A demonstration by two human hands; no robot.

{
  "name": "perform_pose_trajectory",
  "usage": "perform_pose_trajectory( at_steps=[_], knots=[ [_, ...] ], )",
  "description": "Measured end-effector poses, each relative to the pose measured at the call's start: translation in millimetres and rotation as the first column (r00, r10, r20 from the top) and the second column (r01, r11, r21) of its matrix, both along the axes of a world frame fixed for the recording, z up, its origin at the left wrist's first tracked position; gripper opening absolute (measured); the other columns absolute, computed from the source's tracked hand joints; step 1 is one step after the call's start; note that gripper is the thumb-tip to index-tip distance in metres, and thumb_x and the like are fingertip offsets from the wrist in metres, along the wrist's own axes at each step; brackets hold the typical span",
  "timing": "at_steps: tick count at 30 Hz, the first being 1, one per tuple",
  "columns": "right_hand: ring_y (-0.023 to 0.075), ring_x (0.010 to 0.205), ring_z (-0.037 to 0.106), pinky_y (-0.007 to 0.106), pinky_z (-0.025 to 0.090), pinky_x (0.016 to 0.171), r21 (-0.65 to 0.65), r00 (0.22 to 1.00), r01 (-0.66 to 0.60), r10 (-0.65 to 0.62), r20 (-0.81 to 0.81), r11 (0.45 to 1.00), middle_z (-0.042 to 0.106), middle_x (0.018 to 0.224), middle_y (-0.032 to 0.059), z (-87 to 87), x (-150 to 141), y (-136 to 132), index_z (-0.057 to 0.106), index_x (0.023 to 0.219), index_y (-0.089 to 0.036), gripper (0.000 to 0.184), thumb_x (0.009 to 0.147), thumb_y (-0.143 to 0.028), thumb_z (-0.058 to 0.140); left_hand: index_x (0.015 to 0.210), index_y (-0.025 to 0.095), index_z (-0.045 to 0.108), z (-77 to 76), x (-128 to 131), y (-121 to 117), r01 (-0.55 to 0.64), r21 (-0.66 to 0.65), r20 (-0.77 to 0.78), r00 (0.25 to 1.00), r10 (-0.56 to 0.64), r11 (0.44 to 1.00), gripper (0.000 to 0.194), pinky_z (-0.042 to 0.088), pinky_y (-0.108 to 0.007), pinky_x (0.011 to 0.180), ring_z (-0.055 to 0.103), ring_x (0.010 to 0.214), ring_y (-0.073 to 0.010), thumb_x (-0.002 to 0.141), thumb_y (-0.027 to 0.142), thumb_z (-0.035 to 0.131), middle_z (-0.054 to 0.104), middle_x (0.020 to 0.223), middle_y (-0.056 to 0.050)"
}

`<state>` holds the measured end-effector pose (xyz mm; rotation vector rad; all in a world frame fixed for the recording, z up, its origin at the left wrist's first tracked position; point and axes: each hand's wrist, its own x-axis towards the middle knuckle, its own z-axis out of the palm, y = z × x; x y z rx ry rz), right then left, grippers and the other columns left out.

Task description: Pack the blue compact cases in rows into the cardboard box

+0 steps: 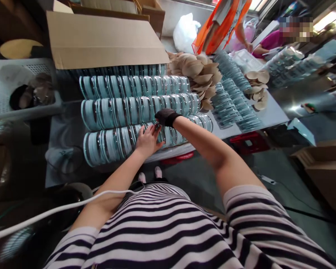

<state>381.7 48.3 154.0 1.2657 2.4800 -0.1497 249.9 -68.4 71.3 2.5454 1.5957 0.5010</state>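
My bare left hand (148,141) lies on the nearest row of round, clear, glass-like pieces (112,144), its fingers stretched out and the thumb apart. Just beyond it, my right hand (167,117) wears a black glove and reaches over the same row, close to the left fingertips. Its fingers curl downward, and what they hold, if anything, is hidden. Behind lies a middle row of the same pieces (114,110), standing on edge with pale blue-green bands. A third row (128,86) runs behind that.
An open cardboard box (106,41) stands behind the rows. Tan oval pieces (198,71) are heaped to the right, beside more stacked clear pieces (226,104). A white basket (22,112) is at the left. A person in an orange vest (215,33) stands across the table.
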Motion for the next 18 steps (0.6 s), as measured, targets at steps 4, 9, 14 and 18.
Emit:
perform_pose_trajectory(
  at_steps=[4, 9, 14, 18],
  knots=[
    [0.0223, 0.095, 0.069, 0.027, 0.045, 0.076, 0.018, 0.984, 0.027, -0.023, -0.176, 0.999, 0.074, 0.102, 0.0119, -19.8, 36.7, -54.3, 0.073, 0.105, -0.015, 0.028, 0.091, -0.026, 0.05, 0.152, 0.017, 0.038, 0.0, -1.8, 1.7, -0.007, 0.002, 0.02, 1.0, 0.007, 1.0, 0.072, 0.011, -0.053, 0.122, 0.036, 0.144, -0.0291, 0.091, 0.052, 0.05, 0.041, 0.156, -0.012],
    [0.0224, 0.098, 0.069, 0.028, 0.047, 0.078, 0.133, 0.93, 0.238, -0.187, -0.316, 0.962, 0.073, 0.11, 0.0103, -32.0, 66.2, -74.6, 0.069, 0.113, -0.019, 0.034, 0.097, -0.031, 0.042, 0.152, 0.019, 0.038, 1.0, -2.4, 1.4, -0.03, -0.006, -0.017, 0.999, 0.03, 1.0, 0.073, 0.01, -0.051, 0.123, 0.037, 0.144, -0.0282, 0.089, 0.052, 0.055, 0.041, 0.156, -0.01],
    [0.0264, 0.105, 0.068, 0.034, 0.05, 0.085, 0.102, 0.983, 0.067, -0.048, -0.176, 0.993, 0.072, 0.111, 0.0148, -15.7, 31.6, -25.6, 0.068, 0.119, -0.02, 0.033, 0.096, -0.029, 0.045, 0.15, 0.018, 0.041, -3.3, -3.2, 0.5, -0.057, 0.004, -0.053, 0.997, 0.058, 0.998, 0.07, 0.01, -0.051, 0.123, 0.037, 0.144, -0.029, 0.09, 0.051, 0.051, 0.042, 0.155, -0.013],
    [0.0278, 0.108, 0.067, 0.036, 0.051, 0.085, 0.086, 0.985, -0.167, 0.169, -0.027, 0.982, 0.072, 0.108, 0.0199, -6.6, -1.2, 0.0, 0.071, 0.111, -0.013, 0.032, 0.095, -0.018, 0.044, 0.15, 0.013, 0.042, -5.0, -3.9, 0.0, -0.05, 0.015, -0.071, 0.996, 0.051, 0.999, 0.072, 0.012, -0.051, 0.123, 0.037, 0.144, -0.0305, 0.09, 0.051, 0.05, 0.047, 0.15, -0.018]
  ],
)
